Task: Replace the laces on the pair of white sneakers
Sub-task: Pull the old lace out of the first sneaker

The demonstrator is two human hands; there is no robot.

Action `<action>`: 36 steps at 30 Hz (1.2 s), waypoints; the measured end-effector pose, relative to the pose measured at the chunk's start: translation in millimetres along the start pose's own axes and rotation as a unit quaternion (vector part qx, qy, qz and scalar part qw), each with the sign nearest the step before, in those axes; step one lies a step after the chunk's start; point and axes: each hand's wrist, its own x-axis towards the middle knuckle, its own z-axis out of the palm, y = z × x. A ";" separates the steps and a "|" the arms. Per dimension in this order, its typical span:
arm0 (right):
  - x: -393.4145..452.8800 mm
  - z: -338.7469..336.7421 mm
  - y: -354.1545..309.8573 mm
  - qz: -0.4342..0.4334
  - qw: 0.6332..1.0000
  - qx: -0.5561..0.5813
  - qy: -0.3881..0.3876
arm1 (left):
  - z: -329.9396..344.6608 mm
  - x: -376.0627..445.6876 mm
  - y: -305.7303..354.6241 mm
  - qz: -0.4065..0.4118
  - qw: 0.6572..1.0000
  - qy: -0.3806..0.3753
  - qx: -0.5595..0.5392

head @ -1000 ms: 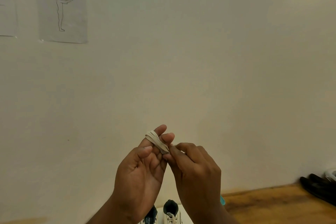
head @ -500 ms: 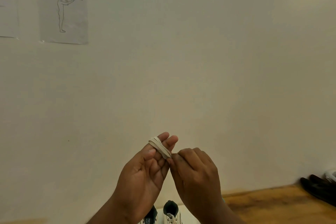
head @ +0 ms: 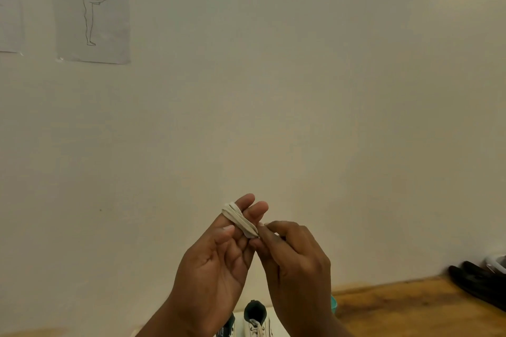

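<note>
In the head view, both hands are a little lower than one second ago, and the right hand has moved its pinch down along the lace to the end of the coil near the base of the left fingers. The coil looks the same size as before, so I judge that the winding is almost finished and the end is now being tucked or held tight. This would mean that one lace is already out of a shoe and is being bundled; the new lacing is not yet started, as far as I can see.

The left hand is raised with the palm toward the camera, its fingers nearly straight and pointing up, and the lace is wound around two of them, just under the tips. The thumb lies loosely across the palm. The right hand shows its back, with fingers curled, and pinches the lace end between thumb and fingertips.

The sneakers stand on the table under the wrists, only partly visible.
</note>
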 end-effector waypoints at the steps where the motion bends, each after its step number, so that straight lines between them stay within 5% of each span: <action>1: 0.8 -0.1 -0.4 -0.002 1.000 -0.014 -0.004 | -0.7 0.1 0.1 0.000 1.000 -0.002 -0.003; 11: 6.0 -4.5 4.2 -0.090 0.993 -0.082 0.000 | -4.9 1.5 -0.3 -0.006 1.000 0.011 -0.015; 21: 4.5 -3.5 26.0 -0.110 0.994 -0.022 -0.018 | -20.2 -0.7 9.1 -0.088 0.994 -0.063 -0.019; 26: -1.0 -4.0 27.7 -0.117 0.992 -0.026 -0.045 | -12.1 -5.3 4.3 -0.061 0.989 0.046 0.130; 36: -4.5 -3.1 22.0 -0.046 0.997 0.003 -0.066 | 6.3 -17.3 -3.0 0.046 0.889 0.286 0.356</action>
